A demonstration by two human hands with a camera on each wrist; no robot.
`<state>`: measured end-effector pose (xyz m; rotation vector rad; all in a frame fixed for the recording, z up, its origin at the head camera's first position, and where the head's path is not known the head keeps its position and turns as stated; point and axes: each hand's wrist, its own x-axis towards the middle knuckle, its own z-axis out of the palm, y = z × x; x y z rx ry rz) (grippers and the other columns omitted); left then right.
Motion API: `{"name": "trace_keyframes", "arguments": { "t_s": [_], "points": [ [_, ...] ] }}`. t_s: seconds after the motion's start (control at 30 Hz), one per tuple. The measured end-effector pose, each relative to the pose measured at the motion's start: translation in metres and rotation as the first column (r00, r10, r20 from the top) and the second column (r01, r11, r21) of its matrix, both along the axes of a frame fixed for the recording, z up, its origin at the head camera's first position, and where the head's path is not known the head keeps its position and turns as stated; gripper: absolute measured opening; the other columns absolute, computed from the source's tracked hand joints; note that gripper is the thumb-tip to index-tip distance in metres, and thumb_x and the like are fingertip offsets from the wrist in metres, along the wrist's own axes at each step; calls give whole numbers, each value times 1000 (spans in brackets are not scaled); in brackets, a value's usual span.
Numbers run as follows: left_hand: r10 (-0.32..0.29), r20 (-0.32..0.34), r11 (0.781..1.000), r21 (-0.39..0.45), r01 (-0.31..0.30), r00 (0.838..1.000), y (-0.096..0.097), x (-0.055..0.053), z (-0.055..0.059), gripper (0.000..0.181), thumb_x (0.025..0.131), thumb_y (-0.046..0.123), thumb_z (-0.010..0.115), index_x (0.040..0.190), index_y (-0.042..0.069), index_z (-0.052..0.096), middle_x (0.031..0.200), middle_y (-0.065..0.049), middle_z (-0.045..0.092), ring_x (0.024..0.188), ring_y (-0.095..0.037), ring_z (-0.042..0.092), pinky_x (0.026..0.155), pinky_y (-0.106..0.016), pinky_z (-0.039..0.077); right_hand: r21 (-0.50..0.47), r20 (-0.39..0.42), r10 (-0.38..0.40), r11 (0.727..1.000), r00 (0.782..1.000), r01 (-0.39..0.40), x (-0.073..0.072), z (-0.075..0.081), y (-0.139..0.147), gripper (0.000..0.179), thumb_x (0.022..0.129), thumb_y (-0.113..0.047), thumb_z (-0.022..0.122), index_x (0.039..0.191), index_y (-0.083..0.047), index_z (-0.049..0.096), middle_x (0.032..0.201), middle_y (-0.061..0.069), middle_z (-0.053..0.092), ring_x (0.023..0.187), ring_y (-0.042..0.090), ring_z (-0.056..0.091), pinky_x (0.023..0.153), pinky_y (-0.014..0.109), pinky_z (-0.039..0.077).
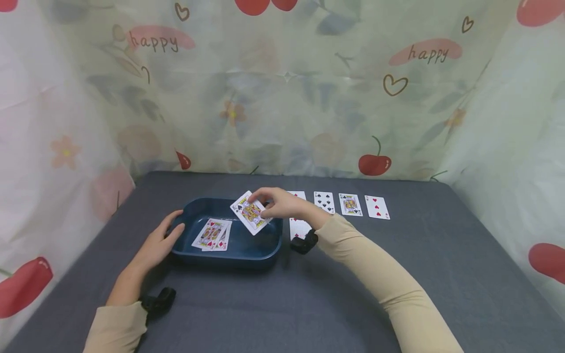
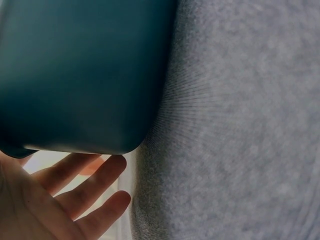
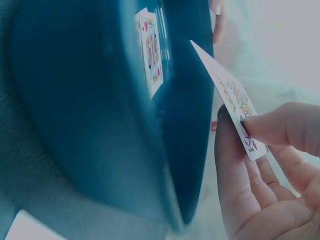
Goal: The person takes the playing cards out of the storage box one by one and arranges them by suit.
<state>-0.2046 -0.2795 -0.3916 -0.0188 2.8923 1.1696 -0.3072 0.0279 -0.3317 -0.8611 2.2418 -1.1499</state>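
My right hand (image 1: 280,202) pinches a king playing card (image 1: 251,213) of a black suit between thumb and fingers. The card is tilted above the right part of a dark blue tray (image 1: 238,260); in the right wrist view the king (image 3: 232,95) shows nearly edge-on. Inside the tray lie overlapping cards, a hearts face card (image 1: 209,233) on top of another red card (image 1: 224,240). My left hand (image 1: 159,240) rests at the tray's left end. In the left wrist view its fingers (image 2: 102,177) are extended against the tray's outer wall.
Right of the tray, a row holds a spades number card (image 1: 324,200), a black face card (image 1: 350,205) and a three of hearts (image 1: 377,207). Red-suit cards (image 1: 299,228) lie partly hidden by my right arm. A dark grey cloth (image 1: 273,309) covers the table; patterned curtains (image 1: 282,122) surround it.
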Motion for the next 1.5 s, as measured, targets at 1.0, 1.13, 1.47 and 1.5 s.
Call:
{"name": "trace_keyframes", "arguments": {
  "t_s": [1.0, 1.13, 1.47, 1.5],
  "points": [
    [2, -1, 1000, -20, -2, 1000, -1, -1, -2, 66, 98, 51, 30, 149, 12, 15, 152, -30, 16, 135, -54, 21, 104, -67, 22, -113, 2, -239, 965, 971, 237, 15, -12, 97, 48, 84, -2, 64, 128, -10, 50, 119, 16, 49, 84, 13, 62, 78, 37, 53],
    [0, 3, 1000, -17, 0, 1000, -1, -1, -2, 65, 98, 50, 30, 149, 13, 15, 152, -29, 16, 135, -54, 21, 103, -68, 23, -122, 10, -263, 957, 965, 262, 17, -16, 108, 45, 84, -8, 66, 127, -8, 51, 109, 14, 51, 82, 11, 63, 77, 38, 53],
    [5, 26, 1000, -25, -4, 1000, 0, 0, -2, 64, 99, 50, 30, 150, 14, 14, 152, -29, 15, 135, -53, 21, 103, -68, 23, -114, -44, -283, 954, 958, 276, 28, -29, 135, 40, 85, -7, 64, 122, 1, 52, 97, 15, 57, 71, 8, 61, 70, 29, 54],
    [5, 26, 1000, -25, -5, 1000, 0, 0, -2, 64, 99, 49, 30, 150, 14, 14, 152, -29, 15, 135, -53, 21, 103, -68, 23, -113, -44, -280, 955, 959, 273, 29, -31, 138, 40, 85, -6, 64, 122, 2, 52, 98, 16, 57, 71, 8, 61, 70, 31, 54]
  ]
}}
